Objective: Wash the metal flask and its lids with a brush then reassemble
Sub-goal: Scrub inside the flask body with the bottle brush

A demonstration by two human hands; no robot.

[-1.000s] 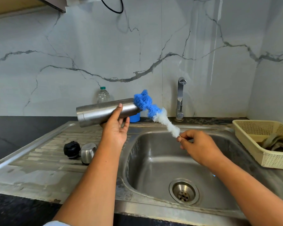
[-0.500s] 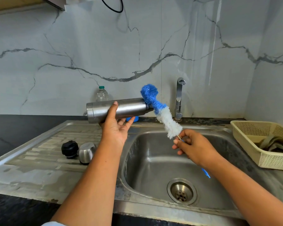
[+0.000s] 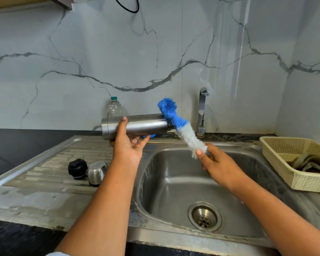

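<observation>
Two lids (image 3: 97,172) sit on the drainboard (image 3: 44,182). Left hand (image 3: 127,146) grips flask (image 3: 142,125), level over sink's (image 3: 155,182) back-left corner; right hand (image 3: 218,163) pinches brush (image 3: 181,126), tip bent across mouth. I'd align it first, then push.

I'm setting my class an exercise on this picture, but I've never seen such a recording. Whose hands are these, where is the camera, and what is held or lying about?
No machine here: these are a person's two bare hands, filmed by one wide-angle camera worn on the head, looking forward and down. The left hand holds a steel flask sideways, in the air. The right hand pinches the white end of a bottle brush, whose blue tip is at the flask's open mouth. On the draining board lie a black lid and a steel cap, side by side. A tap stands behind the sink; a cream basket holding a cloth sits on the right.
</observation>
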